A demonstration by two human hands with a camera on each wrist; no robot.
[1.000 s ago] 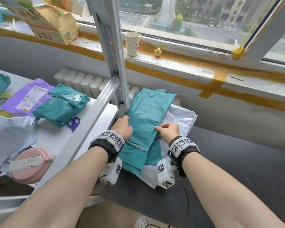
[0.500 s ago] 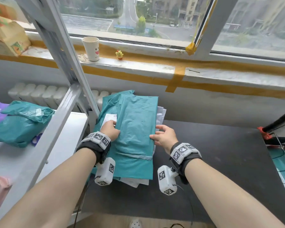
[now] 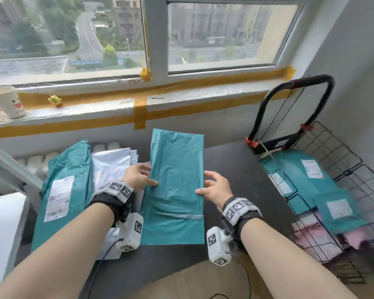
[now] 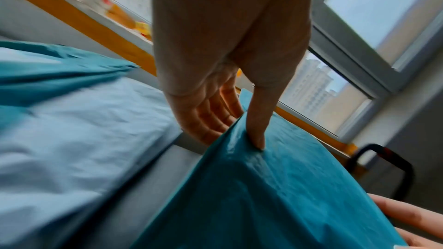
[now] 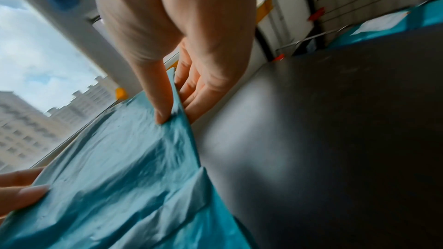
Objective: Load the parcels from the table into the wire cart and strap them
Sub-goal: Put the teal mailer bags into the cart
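Left hand, right hand pinch teal parcel edges; slick film may slip before wire cart, 3 o'clock.

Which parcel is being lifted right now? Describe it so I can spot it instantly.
Start at the dark table under the window. The teal parcel sits mid-table, pinched at its edges by the left hand and right hand. Unlike the labelled teal parcel to its left, it shows no label.
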